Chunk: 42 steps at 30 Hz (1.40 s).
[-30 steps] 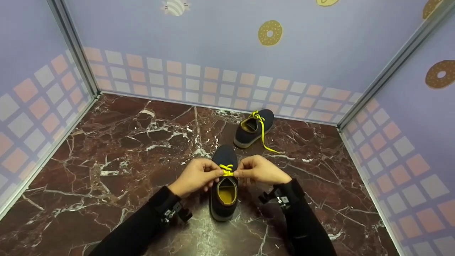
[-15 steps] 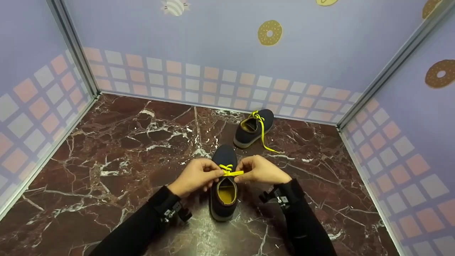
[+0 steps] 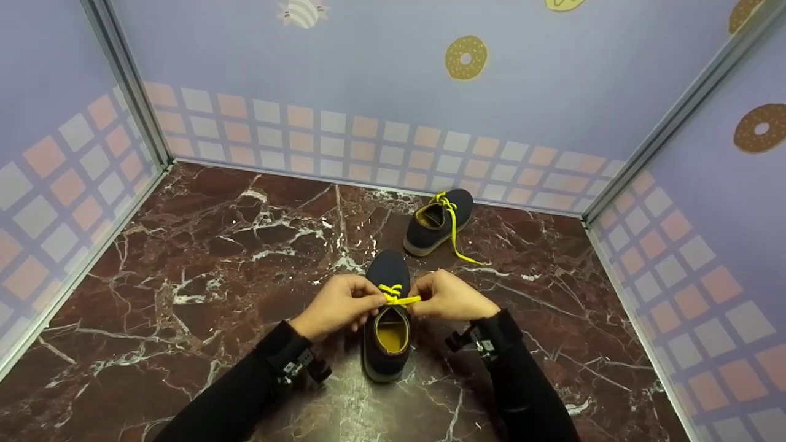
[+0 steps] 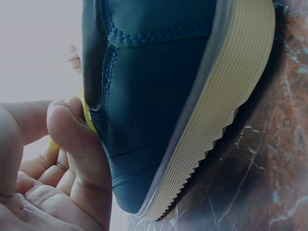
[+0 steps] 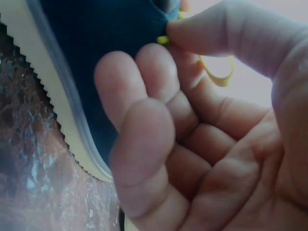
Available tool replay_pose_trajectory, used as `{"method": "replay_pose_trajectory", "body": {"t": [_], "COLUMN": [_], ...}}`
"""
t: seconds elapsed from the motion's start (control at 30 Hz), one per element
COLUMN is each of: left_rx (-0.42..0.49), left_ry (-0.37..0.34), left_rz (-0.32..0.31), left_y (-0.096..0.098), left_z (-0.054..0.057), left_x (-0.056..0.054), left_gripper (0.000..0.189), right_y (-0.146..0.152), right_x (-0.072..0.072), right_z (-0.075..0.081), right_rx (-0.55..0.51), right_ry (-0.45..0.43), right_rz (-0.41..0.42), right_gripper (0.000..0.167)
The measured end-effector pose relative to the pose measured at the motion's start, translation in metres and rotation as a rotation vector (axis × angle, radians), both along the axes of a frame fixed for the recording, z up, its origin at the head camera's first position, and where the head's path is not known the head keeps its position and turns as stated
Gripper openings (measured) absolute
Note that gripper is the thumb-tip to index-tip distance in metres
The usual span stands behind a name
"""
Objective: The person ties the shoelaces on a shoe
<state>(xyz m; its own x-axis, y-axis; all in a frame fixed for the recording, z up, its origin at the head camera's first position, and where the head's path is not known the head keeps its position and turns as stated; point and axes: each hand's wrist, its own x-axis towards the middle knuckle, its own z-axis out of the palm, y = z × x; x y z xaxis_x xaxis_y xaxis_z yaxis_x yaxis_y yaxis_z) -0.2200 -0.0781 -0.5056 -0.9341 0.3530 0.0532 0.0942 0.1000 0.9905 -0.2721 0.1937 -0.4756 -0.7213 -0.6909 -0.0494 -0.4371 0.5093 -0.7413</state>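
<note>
A dark navy shoe (image 3: 387, 267) with a yellow lining stands in the middle of the floor in the head view, toe pointing away. My left hand (image 3: 339, 305) is at its left side and pinches the yellow shoelace (image 3: 399, 301) beside the knot. From the right, my right hand (image 3: 453, 296) pinches a strip of that lace between thumb and forefinger. In the right wrist view a small lace loop (image 5: 222, 82) shows behind the fingers, with the other fingers curled beside the shoe's side. The left wrist view shows the shoe's ribbed pale sole (image 4: 211, 101) on the floor.
Another navy shoe (image 3: 424, 236) lies beyond to the right, near the back wall, its loose yellow lace (image 3: 455, 236) trailing on the floor. Brown-red marble flooring (image 3: 202, 245) is bounded by lilac panels (image 3: 381, 80) on the left, back and right.
My right fingers have shifted slightly from the knot to a lace strip now stretched out to the right. My left hand keeps its pinch in place. Both shoes stay where they were.
</note>
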Motion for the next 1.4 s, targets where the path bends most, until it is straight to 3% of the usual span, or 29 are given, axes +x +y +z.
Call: {"method": "replay_pose_trajectory", "body": {"t": [0.37, 0.53, 0.8, 1.0, 1.23, 1.4], "left_rx": [0.0, -0.016, -0.071, -0.064, -0.045, -0.029], "left_ry": [0.003, 0.012, 0.094, 0.138, 0.118, 0.093], "left_rz": [-0.006, -0.019, -0.059, -0.052, -0.057, -0.089], "left_y": [-0.001, -0.003, -0.007, -0.007, -0.007, -0.009], "left_z": [-0.001, 0.0, 0.003, 0.004, 0.002, 0.001], "left_x": [-0.001, -0.002, -0.003, -0.002, -0.003, -0.005], "left_gripper": [0.016, 0.018, 0.032, 0.014, 0.015, 0.018], "right_y": [0.002, 0.004, 0.013, 0.012, 0.012, 0.011], "right_x": [-0.003, -0.004, -0.006, -0.006, -0.007, -0.006], "right_z": [-0.003, -0.001, 0.003, 0.004, 0.003, 0.003], "right_rx": [0.055, 0.09, -0.116, -0.185, -0.194, -0.173], "right_ry": [0.056, 0.093, -0.043, -0.002, 0.116, 0.047], "right_rz": [-0.023, -0.019, -0.002, 0.0, 0.013, 0.003], "right_gripper": [0.012, 0.006, 0.021, 0.019, 0.015, 0.005]}}
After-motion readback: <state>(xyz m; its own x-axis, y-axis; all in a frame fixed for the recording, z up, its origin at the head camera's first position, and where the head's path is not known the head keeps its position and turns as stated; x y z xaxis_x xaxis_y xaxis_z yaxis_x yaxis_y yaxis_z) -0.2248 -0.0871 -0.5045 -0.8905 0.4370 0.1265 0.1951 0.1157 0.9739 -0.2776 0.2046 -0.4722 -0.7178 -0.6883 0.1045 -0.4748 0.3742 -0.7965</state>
